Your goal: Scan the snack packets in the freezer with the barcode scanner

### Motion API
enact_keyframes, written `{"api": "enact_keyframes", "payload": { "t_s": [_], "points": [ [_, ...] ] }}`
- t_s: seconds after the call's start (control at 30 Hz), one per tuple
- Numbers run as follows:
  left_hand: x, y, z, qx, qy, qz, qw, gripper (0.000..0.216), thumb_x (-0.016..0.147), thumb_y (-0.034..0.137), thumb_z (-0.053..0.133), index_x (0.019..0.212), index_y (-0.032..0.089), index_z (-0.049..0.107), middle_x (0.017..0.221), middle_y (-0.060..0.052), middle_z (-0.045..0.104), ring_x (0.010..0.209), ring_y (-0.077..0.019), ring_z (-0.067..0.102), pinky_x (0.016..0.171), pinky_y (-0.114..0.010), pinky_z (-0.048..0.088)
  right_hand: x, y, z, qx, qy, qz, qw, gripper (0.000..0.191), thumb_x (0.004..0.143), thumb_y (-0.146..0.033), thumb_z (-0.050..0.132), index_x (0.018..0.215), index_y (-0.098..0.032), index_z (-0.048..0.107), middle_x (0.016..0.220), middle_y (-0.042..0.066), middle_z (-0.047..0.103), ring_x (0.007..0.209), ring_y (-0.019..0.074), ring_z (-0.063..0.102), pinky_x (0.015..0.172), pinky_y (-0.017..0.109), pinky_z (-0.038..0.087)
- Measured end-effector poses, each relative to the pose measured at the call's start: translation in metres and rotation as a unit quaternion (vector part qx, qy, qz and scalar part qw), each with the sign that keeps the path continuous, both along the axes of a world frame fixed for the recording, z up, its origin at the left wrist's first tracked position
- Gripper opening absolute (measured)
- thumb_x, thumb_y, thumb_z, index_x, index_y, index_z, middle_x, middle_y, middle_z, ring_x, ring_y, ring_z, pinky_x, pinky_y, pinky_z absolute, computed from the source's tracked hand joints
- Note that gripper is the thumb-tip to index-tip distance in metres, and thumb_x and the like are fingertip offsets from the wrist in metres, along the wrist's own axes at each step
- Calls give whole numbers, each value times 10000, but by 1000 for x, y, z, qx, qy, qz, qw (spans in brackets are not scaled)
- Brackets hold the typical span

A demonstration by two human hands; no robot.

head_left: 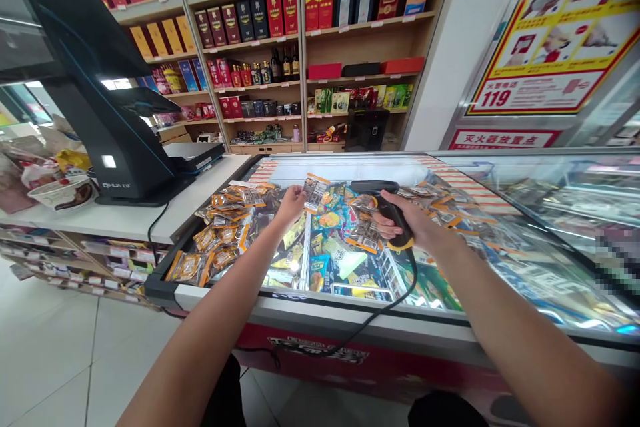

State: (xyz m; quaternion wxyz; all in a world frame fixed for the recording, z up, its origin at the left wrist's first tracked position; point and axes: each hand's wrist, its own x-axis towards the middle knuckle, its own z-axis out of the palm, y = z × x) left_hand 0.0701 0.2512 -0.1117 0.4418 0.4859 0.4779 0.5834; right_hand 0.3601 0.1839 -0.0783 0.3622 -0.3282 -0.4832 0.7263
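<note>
My left hand (293,203) pinches the edge of a small snack packet (315,192) with orange ends and a printed label side. My right hand (403,221) is wrapped round the handle of a black and yellow barcode scanner (375,187), whose head points left toward the packet. From the handle a black cord (385,307) runs down over the freezer's front edge. On the glass top lie a pile of similar packets (223,240) left of my left hand and another pile (445,203) beyond my right hand. One more packet (365,230) lies just left of the scanner handle.
The chest freezer (310,303) holds colourful ice-cream packs under its glass. At left a counter (210,190) bears a black point-of-sale terminal (115,107) and a paper bowl (65,193). Shelves (250,47) of boxed bottles stand behind; another freezer (565,193) adjoins at right.
</note>
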Motion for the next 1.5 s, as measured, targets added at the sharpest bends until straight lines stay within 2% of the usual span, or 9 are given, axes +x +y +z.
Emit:
{"api": "enact_keyframes", "payload": {
  "t_s": [0.13,0.27,0.5,0.93,1.07,1.13,1.23,1.33,1.5],
  "points": [
    [5,-10,-8,-20,-80,-17,996,40,881,183,664,918,196,656,871,-15,647,824,-156,617,825,-289,496,-5,-4,-3,18,-62,47,997,511,942,-658,661,741,-217,499,518,-38,436,408,79,290,403,234,322],
    [6,-17,-14,-22,-160,8,987,215,808,217,768,1009,209,694,939,-14,691,892,-159,655,829,-277,507,-11,-6,-5,60,-57,32,996,427,955,-610,681,892,-201,575,574,-52,484,390,64,290,416,230,336],
    [4,-15,-16,-30,-253,36,966,310,840,180,774,1105,237,623,1047,-19,677,906,-125,665,837,-257,531,-19,-12,-5,53,-62,28,996,435,955,-615,684,955,-193,578,568,-49,503,388,65,332,405,210,273],
    [1,-16,-15,-34,-262,-9,964,314,904,150,741,1163,219,578,996,-21,666,856,-122,689,875,-318,595,-19,-11,-5,37,-34,42,998,468,898,-636,752,918,-205,571,548,-60,494,371,53,296,406,209,299],
    [-1,-12,-19,-18,-36,6,999,277,969,206,633,1240,190,579,1161,-113,699,1047,-206,715,958,-388,584,-13,-8,-2,22,-3,29,999,444,897,-609,764,938,-203,590,555,-62,475,385,50,260,407,204,280],
    [-1,-15,-22,1,111,7,994,370,920,183,667,1282,166,589,1256,-166,697,1200,-277,680,1059,-446,532,-6,-5,0,18,30,10,999,423,904,-595,760,957,-206,600,553,-69,447,394,53,241,413,205,279],
    [2,-25,-24,64,334,-5,940,535,870,220,717,1376,133,568,1440,-233,613,1426,-358,523,1209,-504,382,4,0,3,17,72,-29,997,402,911,-582,749,959,-208,609,550,-78,403,403,54,211,431,214,316],
    [10,-41,-21,87,531,-26,842,517,973,359,602,1435,134,543,1476,-229,593,1448,-380,477,1206,-540,359,10,2,7,12,86,-60,994,398,913,-581,739,944,-207,608,557,-77,390,406,60,197,426,228,327],
    [36,-65,-12,102,611,-96,780,543,1049,517,442,1465,176,520,1438,-168,653,1446,-406,462,1155,-563,410,12,1,9,5,98,-72,993,369,930,-559,721,946,-209,603,564,-73,400,399,69,215,412,238,329]
  ]
}}
